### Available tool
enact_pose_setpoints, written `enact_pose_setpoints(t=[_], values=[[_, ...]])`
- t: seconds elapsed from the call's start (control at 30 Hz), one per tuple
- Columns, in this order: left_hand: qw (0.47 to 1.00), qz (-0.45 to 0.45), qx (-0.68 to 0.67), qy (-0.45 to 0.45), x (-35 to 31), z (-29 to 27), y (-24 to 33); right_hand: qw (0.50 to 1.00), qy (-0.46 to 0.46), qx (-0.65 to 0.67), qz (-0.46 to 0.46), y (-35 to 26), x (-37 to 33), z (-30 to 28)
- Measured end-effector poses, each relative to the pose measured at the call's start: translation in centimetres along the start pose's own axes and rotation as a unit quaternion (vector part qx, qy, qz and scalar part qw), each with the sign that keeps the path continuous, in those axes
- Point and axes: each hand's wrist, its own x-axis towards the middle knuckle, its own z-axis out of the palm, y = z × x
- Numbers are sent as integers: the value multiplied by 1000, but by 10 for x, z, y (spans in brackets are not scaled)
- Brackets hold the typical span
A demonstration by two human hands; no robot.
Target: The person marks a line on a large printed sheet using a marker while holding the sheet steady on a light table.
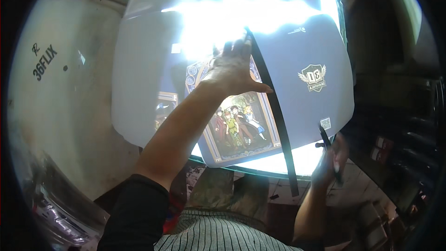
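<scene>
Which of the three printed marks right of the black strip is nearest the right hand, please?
The square code, just above the right hand; the winged crest and small logo lie farther up.

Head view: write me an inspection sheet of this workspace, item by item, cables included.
Surface: lit glass-edged table, glare strongest at the far side.
Job's things: blue printed sheet; long black strip across it, its near end past the table edge; dark slim tool, type unclear.
Clutter: small dark piece below the table's near edge.
Hands: left hand spread over sheet, thumb at strip; right hand holds tool.
Cables: nothing seen.
Surroundings: pale lettered panel left.
</scene>
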Motion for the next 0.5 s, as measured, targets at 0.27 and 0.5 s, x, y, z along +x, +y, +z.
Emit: enact_pose_setpoints(t=[0.27,0.5], values=[[997,7,-79,10,0,3,-6,989,-138,-18,-57,-4,175,183],[992,-8,-118,-37,1,-3,-1,982,-172,-38,-68,16,185,197]])
